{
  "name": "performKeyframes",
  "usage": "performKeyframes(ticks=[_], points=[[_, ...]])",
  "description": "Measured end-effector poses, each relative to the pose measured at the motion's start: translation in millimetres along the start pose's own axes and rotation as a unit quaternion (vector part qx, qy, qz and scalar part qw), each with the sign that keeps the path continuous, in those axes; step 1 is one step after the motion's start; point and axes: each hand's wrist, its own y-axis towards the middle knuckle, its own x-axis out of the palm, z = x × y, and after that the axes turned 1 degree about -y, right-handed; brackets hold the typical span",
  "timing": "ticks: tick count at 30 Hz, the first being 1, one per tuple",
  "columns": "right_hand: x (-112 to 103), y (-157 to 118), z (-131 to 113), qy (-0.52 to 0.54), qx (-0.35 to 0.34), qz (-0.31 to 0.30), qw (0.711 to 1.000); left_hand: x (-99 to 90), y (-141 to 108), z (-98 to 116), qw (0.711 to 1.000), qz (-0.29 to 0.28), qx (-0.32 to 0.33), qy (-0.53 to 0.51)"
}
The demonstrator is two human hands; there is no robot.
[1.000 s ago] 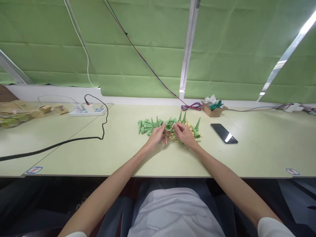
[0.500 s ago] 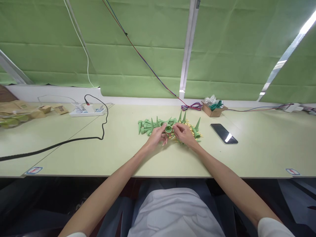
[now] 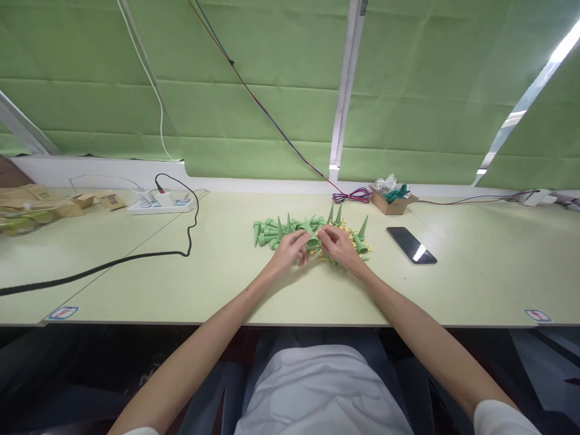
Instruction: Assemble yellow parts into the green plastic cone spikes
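Note:
Green cone-shaped plastic pieces (image 3: pixel 272 231) lie in a pile on the pale table, some with their tips pointing up. Small yellow pieces (image 3: pixel 351 232) are scattered at the pile's right side. My left hand (image 3: pixel 290 250) is closed on a green cone (image 3: pixel 312 241), its wide end tilted toward me. Beside it, my right hand (image 3: pixel 338 244) has its fingers pinched together near the cone's right edge; what they hold, if anything, is too small to make out.
A black phone (image 3: pixel 411 245) lies right of the pile. Behind it stands a small cardboard box (image 3: pixel 390 205) with plastic and green material. A power strip (image 3: pixel 161 205) with a black cable (image 3: pixel 149 256) and brown packages (image 3: pixel 67 208) are at the left.
The green cone between my hands has tipped, so its round opening faces lower and less toward me. Both hands have barely moved.

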Motion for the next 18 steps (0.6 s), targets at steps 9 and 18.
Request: performKeyframes(ticks=[9, 18], points=[[-1.1, -0.3, 0.3, -0.024, -0.012, 0.017, 1.0, 3.4, -5.2, 4.6, 0.995, -0.003, 0.053, 0.086], [-1.5, 0.8, 0.0, -0.061, -0.012, 0.03, 0.998, 6.1, -8.1, 0.9, 0.988, 0.002, 0.081, 0.131]])
